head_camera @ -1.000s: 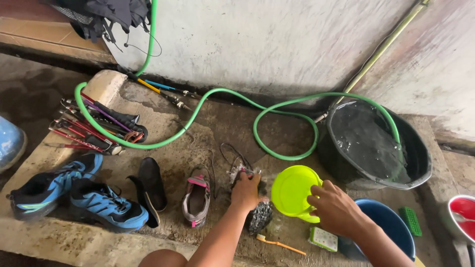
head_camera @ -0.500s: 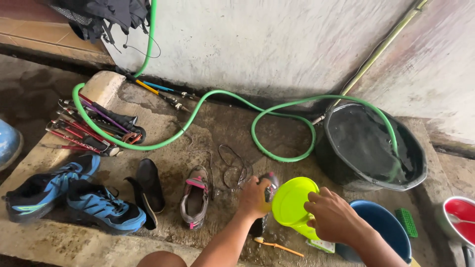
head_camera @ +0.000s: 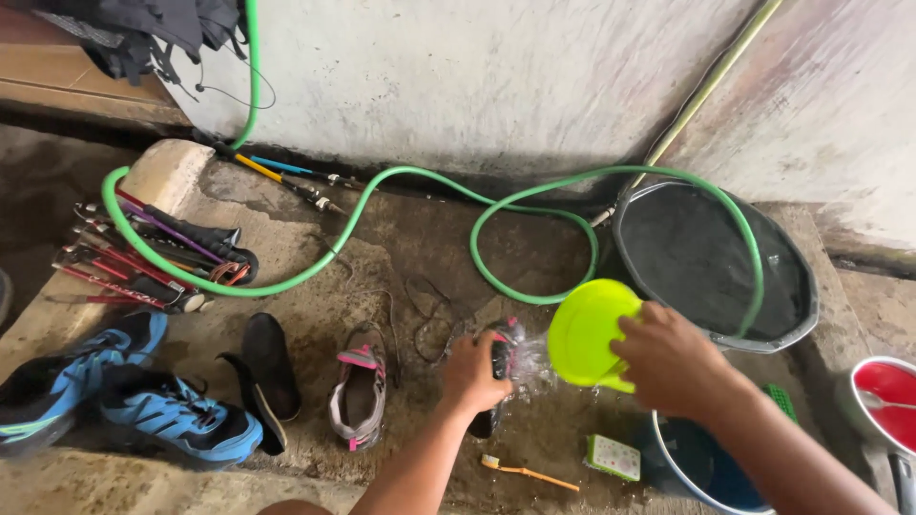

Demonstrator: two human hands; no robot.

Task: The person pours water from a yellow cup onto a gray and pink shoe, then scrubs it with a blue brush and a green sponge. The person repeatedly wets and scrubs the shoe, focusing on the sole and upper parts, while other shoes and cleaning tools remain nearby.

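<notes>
A shoe was held in the left hand, fingers wrapped around its middle, just above the wet concrete floor near the scene's centre. Its long axis ran roughly near to far, toe end tilted toward the far side; much of it was hidden by the hand and by splashing water. Just to its right, a yellow-green scoop was gripped in the right hand, fingers closed over its near rim, and was tipped so its mouth faced left toward the shoe. Water was seen spilling between scoop and shoe. The two hands were close, the shoe lying left of the scoop and slightly lower. A large black tub stood at far right, filled with dark water, a green hose looped over its rim. A blue bucket was partly seen under the right forearm; its contents could not be told. A red basin sat at the right edge. A toothbrush and a small green-and-white soap box lay near the hands. To the left were noted a grey-pink shoe, a black insole, and a pair of blue sneakers.
</notes>
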